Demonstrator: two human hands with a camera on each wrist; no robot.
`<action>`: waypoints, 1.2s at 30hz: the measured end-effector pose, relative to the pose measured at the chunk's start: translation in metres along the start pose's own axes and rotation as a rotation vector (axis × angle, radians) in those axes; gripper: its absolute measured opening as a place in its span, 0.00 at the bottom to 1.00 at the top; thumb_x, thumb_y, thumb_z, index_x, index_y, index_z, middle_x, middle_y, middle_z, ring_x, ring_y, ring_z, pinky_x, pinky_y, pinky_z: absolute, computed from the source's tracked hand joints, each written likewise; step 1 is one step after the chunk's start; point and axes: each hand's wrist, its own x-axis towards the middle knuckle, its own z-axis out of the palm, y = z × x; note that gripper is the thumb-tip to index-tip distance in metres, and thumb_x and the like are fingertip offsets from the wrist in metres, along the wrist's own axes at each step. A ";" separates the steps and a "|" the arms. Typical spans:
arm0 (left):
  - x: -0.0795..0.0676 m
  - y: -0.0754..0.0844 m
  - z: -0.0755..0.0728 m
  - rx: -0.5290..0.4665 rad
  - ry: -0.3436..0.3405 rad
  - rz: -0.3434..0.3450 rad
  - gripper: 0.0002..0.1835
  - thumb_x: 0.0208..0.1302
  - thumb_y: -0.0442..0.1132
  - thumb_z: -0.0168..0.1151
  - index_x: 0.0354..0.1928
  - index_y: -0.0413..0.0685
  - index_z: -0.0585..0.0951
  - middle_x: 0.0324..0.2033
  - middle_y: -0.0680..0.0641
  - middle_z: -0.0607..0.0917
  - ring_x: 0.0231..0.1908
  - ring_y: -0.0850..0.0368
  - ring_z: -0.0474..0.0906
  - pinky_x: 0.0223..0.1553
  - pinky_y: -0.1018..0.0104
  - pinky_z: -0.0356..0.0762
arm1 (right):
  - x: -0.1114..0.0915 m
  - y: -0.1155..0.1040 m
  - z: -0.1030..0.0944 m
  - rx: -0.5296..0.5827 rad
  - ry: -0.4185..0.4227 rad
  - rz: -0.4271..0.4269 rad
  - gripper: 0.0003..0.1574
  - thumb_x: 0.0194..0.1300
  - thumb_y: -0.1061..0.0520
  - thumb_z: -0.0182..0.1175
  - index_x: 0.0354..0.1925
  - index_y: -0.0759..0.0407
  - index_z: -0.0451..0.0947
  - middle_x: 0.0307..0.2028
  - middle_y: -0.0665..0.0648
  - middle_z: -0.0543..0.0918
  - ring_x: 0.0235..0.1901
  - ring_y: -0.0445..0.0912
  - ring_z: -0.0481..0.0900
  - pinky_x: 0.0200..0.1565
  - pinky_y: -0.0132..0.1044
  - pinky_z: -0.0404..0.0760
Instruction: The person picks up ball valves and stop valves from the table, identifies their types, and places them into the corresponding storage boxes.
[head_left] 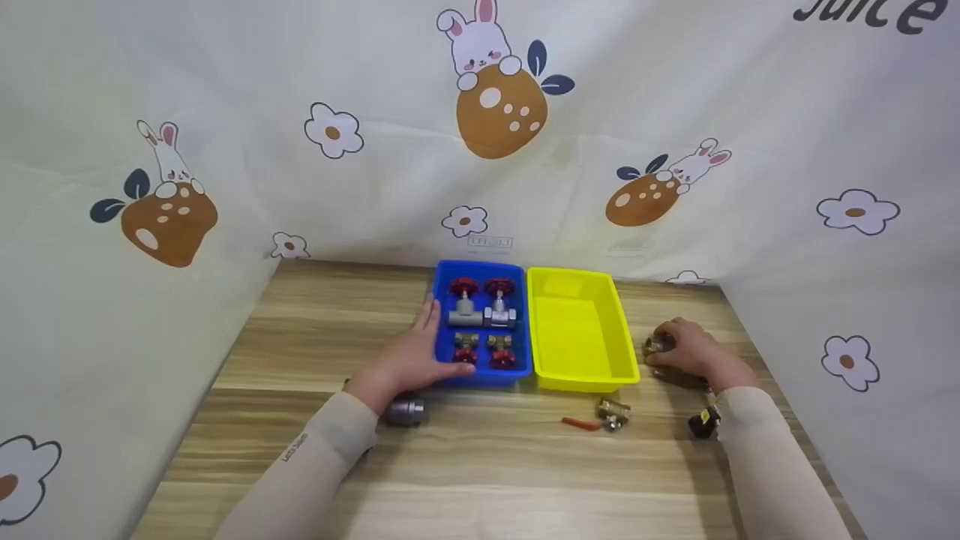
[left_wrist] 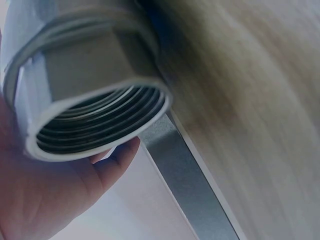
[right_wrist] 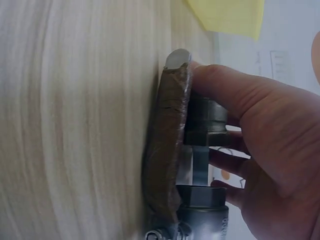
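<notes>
Your left sleeve [head_left: 300,480]: pale beige, dark lettering [head_left: 295,448]. You face blue tray [head_left: 480,380], yellow tray [head_left: 574,330], red handwheels [head_left: 464,286], orange-red lever [head_left: 581,424], brown handle wrap [right_wrist: 165,135]. Tabletop [head_left: 480,472]: streaked tan wood grain. Backdrop [head_left: 397,60]: off-white, brown fruit [head_left: 501,127], white rabbits [head_left: 480,49].

On the wood-grain table [head_left: 487,472], the rectangular blue plastic tray [head_left: 484,379] stands just left of the rectangular yellow plastic tray [head_left: 581,386]. In the blue tray, two grey red-wheeled valves [head_left: 466,318] lie behind two brass red-wheeled valves [head_left: 500,343]. An orange-handled brass valve [head_left: 613,410] lies before the yellow tray, a round metal fitting [head_left: 655,344] right of that tray.
</notes>
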 end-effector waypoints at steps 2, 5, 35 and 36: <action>0.000 0.000 0.000 -0.008 -0.004 -0.003 0.78 0.56 0.80 0.74 0.91 0.49 0.38 0.90 0.44 0.33 0.80 0.27 0.62 0.76 0.34 0.68 | 0.000 0.001 0.001 -0.001 0.007 -0.007 0.37 0.67 0.42 0.80 0.60 0.67 0.82 0.53 0.67 0.81 0.54 0.65 0.80 0.62 0.68 0.79; 0.000 -0.001 0.000 -0.017 -0.005 -0.004 0.81 0.53 0.84 0.72 0.91 0.50 0.37 0.90 0.44 0.33 0.81 0.28 0.61 0.77 0.34 0.67 | 0.001 0.001 0.003 -0.005 0.020 -0.015 0.36 0.68 0.43 0.80 0.59 0.66 0.82 0.52 0.66 0.81 0.52 0.64 0.80 0.60 0.67 0.80; 0.001 -0.003 0.001 0.006 0.003 0.005 0.78 0.57 0.79 0.74 0.91 0.49 0.37 0.89 0.42 0.32 0.80 0.26 0.60 0.77 0.32 0.66 | 0.014 0.002 0.018 0.041 0.100 0.011 0.31 0.70 0.42 0.78 0.55 0.65 0.83 0.48 0.65 0.83 0.51 0.62 0.78 0.59 0.65 0.79; 0.001 -0.003 0.001 0.006 0.004 0.006 0.78 0.57 0.80 0.74 0.91 0.49 0.37 0.89 0.42 0.32 0.80 0.26 0.60 0.77 0.33 0.66 | 0.014 0.002 0.018 0.043 0.099 0.012 0.31 0.70 0.42 0.78 0.55 0.65 0.83 0.48 0.65 0.83 0.50 0.62 0.78 0.59 0.65 0.79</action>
